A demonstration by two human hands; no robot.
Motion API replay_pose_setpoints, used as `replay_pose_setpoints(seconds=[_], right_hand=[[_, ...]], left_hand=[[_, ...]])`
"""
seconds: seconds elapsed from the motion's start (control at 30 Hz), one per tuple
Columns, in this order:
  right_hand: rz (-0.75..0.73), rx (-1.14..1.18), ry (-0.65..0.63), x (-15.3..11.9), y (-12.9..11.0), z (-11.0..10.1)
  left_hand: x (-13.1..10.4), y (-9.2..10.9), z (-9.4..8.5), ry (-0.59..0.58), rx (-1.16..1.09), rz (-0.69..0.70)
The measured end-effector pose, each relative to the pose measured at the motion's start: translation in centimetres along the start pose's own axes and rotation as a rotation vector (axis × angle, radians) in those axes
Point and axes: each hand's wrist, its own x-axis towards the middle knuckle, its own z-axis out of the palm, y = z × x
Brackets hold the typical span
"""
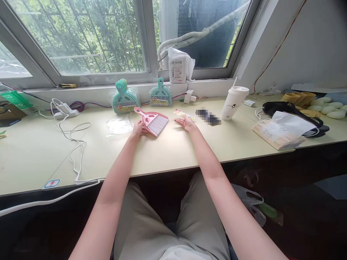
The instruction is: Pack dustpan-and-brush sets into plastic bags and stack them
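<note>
My left hand (138, 129) is closed on the left edge of a pink dustpan (163, 120) with a small brush (155, 125) nested in it, bristles towards the lower right. The set is tilted just above the tabletop. My right hand (187, 123) is turned partly palm up with its fingers stretched to the left. A small printed card (179, 113), pale yellow with pink, lies right behind its thumb; whether they touch I cannot tell. Left of the dustpan is a clear plastic bag (119, 125), flat on the table.
Several green dustpan sets (125, 99) in clear wrap stand against the sill, and another green set (161, 94) leans nearby. A white cup with straw (234, 103) stands right of a blurred dark object (208, 117). Tissues (280, 131) lie farther right; a white cable (78, 151) crosses the left side.
</note>
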Motion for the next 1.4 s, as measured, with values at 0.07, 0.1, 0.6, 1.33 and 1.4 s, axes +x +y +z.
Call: replay_pose_setpoints(seconds=[0.07,0.1,0.6,1.33,1.4], right_hand=[[-0.047,-0.178,-0.080,-0.3,0.0,0.4],[-0.120,-0.292,-0.083,-0.6,0.2,1.0],[-0.857,-1.015,-0.010,-2.2,2.0,5.5],[-0.864,-1.123,0.092,-6.6,-3.3,6.4],[-0.872,-1.075,0.037,-6.6,-5.2,4.2]], left_hand=[[-0.3,0.1,0.5,-0.021,0.036,0.034],[-0.5,0.1,0.8,-0.030,0.067,0.058],[-3.5,0.9,4.8,-0.168,0.281,0.556],[-1.6,2.2,3.0,0.295,0.507,0.457],[-0.7,1.8,0.9,0.407,0.463,0.397]])
